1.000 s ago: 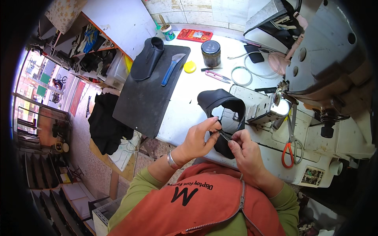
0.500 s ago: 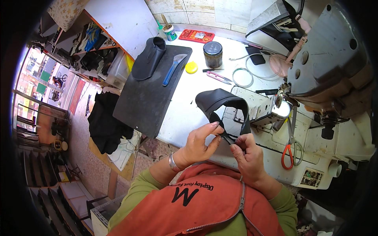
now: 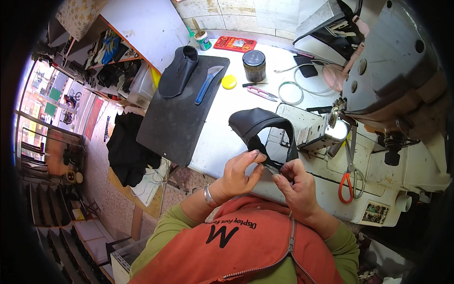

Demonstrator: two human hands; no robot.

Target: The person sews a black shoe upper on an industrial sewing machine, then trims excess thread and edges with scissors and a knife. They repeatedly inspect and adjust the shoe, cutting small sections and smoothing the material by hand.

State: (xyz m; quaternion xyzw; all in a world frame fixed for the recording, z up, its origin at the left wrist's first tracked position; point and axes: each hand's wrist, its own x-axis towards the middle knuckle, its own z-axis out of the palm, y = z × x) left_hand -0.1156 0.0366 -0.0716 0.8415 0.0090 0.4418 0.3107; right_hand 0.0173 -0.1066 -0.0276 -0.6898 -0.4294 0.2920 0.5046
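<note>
Both hands worked the black upper (image 3: 257, 124) at the desk's (image 3: 222, 137) near edge, just left of the sewing machine (image 3: 392, 90). Left hand (image 3: 239, 173) pinched its lower strap between thumb and fingertips; right hand (image 3: 295, 182) fingers clenched on the same strap end, touching the left. Upper arched up off the desk. Black mat (image 3: 175, 118) lay at the left edge, knife (image 3: 205, 84) and second upper (image 3: 177, 71) on it. Orange scissors (image 3: 349, 182) hung at the machine front.

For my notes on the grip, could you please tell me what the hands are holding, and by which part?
Both the left hand and the right hand pinch the black leather shoe piece at its lower strap ends, nearest the person.
</note>
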